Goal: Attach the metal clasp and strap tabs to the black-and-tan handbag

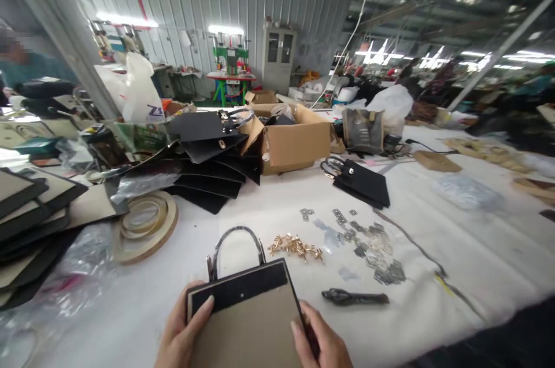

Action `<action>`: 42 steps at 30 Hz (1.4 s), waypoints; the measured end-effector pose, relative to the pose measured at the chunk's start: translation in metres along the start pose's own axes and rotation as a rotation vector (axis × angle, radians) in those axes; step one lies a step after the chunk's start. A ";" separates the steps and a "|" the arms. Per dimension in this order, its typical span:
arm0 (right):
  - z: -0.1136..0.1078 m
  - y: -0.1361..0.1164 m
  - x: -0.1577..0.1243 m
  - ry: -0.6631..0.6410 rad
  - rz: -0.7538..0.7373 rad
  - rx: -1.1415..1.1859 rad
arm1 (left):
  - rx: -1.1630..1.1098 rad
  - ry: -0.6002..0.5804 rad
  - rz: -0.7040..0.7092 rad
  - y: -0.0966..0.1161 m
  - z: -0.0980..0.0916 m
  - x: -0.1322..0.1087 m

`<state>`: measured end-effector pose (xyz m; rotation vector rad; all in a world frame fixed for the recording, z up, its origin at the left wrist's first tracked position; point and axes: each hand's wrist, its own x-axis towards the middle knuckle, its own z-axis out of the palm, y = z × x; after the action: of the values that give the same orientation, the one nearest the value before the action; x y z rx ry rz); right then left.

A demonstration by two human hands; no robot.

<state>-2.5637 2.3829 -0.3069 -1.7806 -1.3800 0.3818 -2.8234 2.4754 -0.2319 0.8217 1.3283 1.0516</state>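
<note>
Between my hands is a handbag panel (247,322), beige with a black band along its top edge and a small light dot in that band. A dark curved handle (238,230) rises from its far side. My left hand (184,322) grips the left edge, thumb on the black band. My right hand (321,336) is closed round the right edge, thumb on the beige face. Just beyond lie a pile of gold metal fasteners (295,246) and scattered flat metal plates (368,246). A black wrapped strap-like piece (355,297) rests right of my right hand.
Stacked panels (34,206) and tape rolls (145,220) lie at left on the white table (143,310). Black panels (208,177) and a cardboard box (295,145) stand farther back. Another black handbag panel (364,183) with handle lies right of the box. A person (26,61) is at far left.
</note>
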 end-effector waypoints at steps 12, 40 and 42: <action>-0.018 -0.012 0.005 -0.076 -0.073 0.046 | 0.049 -0.108 0.322 -0.016 -0.014 -0.001; -0.018 -0.040 0.014 -0.154 -0.416 0.071 | 0.757 0.207 0.742 -0.038 -0.001 -0.041; -0.021 -0.040 0.014 -0.147 -0.382 0.154 | 0.806 0.288 0.827 -0.038 -0.001 -0.038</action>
<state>-2.5705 2.3888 -0.2602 -1.3486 -1.7060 0.4047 -2.8171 2.4266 -0.2541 1.9993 1.7325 1.2837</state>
